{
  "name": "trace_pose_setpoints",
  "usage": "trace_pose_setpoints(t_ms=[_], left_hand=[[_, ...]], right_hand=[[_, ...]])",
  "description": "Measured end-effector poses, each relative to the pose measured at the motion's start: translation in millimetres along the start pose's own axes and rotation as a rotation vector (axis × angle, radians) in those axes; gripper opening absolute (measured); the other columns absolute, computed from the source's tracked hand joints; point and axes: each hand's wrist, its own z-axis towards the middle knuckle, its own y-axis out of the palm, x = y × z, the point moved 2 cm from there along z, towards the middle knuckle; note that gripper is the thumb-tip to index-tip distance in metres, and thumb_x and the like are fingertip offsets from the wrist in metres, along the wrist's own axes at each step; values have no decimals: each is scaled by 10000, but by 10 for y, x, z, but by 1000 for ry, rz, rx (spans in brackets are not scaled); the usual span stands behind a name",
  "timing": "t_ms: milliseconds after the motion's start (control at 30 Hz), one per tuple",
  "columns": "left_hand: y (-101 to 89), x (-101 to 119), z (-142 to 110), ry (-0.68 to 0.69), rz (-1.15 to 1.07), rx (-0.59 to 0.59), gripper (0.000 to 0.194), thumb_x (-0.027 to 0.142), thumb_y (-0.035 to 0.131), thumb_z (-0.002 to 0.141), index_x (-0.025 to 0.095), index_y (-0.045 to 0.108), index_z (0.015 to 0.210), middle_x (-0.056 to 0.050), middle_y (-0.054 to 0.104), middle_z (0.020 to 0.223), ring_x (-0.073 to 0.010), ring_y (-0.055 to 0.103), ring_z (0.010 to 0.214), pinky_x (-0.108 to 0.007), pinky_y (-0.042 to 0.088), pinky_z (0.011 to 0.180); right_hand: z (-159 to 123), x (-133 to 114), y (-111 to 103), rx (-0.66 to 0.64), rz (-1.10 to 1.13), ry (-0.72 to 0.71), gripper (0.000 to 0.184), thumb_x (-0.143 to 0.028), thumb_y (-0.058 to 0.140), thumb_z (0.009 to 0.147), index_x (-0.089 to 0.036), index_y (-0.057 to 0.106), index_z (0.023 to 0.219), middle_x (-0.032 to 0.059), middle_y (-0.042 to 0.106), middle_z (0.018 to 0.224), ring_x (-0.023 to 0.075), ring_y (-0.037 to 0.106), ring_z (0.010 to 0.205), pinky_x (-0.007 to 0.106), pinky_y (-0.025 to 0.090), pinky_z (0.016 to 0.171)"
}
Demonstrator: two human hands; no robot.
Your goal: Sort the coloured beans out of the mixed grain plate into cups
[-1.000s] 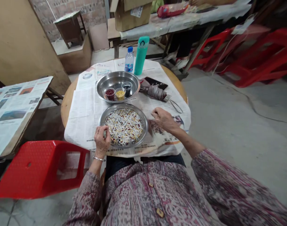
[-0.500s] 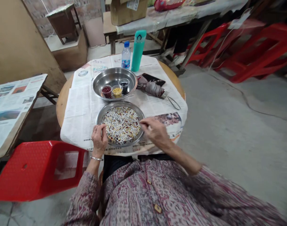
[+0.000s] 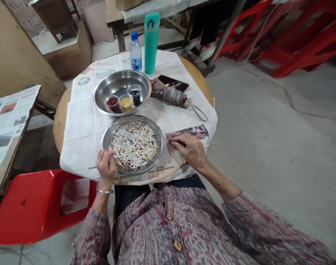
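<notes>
A round metal plate point(image 3: 160, 145) lies on the newspaper near the table's front edge. White grains mixed with red, yellow and black beans point(image 3: 134, 143) are spread over it. My left hand point(image 3: 106, 165) is at the plate's left rim with its fingers curled; whether anything is in them is hidden. To the right of the plate, apart from it, my right hand point(image 3: 191, 151) hovers over or rests on the newspaper, fingertips pinched together. Behind the plate, a metal basin point(image 3: 107, 86) holds clear cups of red beans point(image 3: 113, 104), yellow grains point(image 3: 126, 103) and black beans point(image 3: 135, 96).
At the back of the round table stand a water bottle point(image 3: 135, 53) and a teal flask point(image 3: 151, 44). A folded umbrella point(image 3: 170, 95) and a phone point(image 3: 174, 83) lie right of the basin. A red stool point(image 3: 27, 206) is at the left, beside a newspaper-covered table point(image 3: 14, 121).
My right hand has moved right, off the plate's edge to over the newspaper. My left hand stays at the left rim. The whole view has shifted somewhat.
</notes>
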Motion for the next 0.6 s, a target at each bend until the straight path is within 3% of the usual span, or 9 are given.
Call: trace_pose_setpoints(t_ms=[200, 400, 500, 600], left_hand=[[-8, 31, 2, -32, 22, -10, 239, 100, 465, 975, 217, 623, 838, -11, 639, 776, -183, 575, 753, -340, 472, 767], [-10, 59, -13, -29, 64, -20, 241, 81, 448, 968, 212, 603, 838, -13, 646, 763, -178, 582, 737, -340, 480, 770], [-5, 66, -33, -30, 67, -25, 234, 79, 443, 976, 210, 609, 875, -19, 665, 786, -178, 601, 757, -343, 487, 793], [-2, 83, -49, -24, 48, 13, 189, 80, 474, 979, 203, 617, 995, -28, 692, 841, -172, 624, 771, -346, 501, 825]], right_hand=[[10, -12, 56, -41, -149, -91, 243, -301, 502, 979, -211, 708, 887, 97, 738, 904, 252, 673, 887, 371, 501, 813], [91, 16, 114, -162, -401, -189, 207, -231, 453, 943, -204, 624, 828, 134, 658, 847, 268, 607, 786, 357, 405, 633], [189, -87, 82, -108, -335, -133, 202, -261, 446, 946, -226, 596, 815, 109, 643, 831, 255, 611, 746, 357, 426, 625], [255, -413, 80, 1, -187, -153, 185, -304, 468, 976, -242, 619, 890, 94, 678, 895, 253, 656, 812, 360, 496, 713]])
